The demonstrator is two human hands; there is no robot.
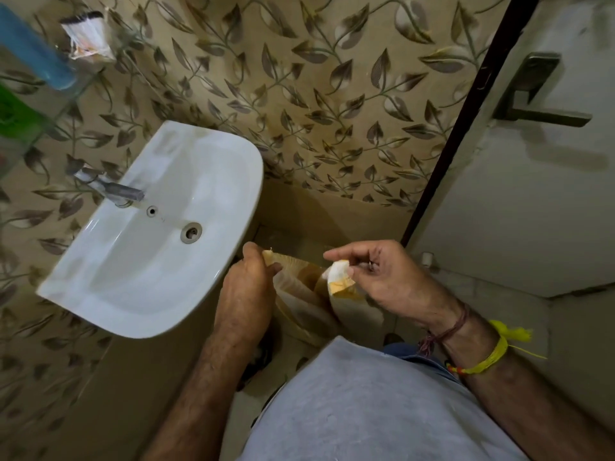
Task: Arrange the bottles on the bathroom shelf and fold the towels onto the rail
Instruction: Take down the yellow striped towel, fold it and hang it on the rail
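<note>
The towel-folding step is in hand: the left hand (248, 277) grips one corner of the thin beige towel (299, 294) and the right hand (372, 274) pinches the other, so next the corners should meet.

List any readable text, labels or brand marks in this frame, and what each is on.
No readable text anywhere.
Blue bottle on the glass shelf: no print showing.
Green bottle: blurred, nothing legible.
White packet on the shelf: marks too blurred to read.
Towel gripped by left hand and right hand: no lettering visible.
</note>
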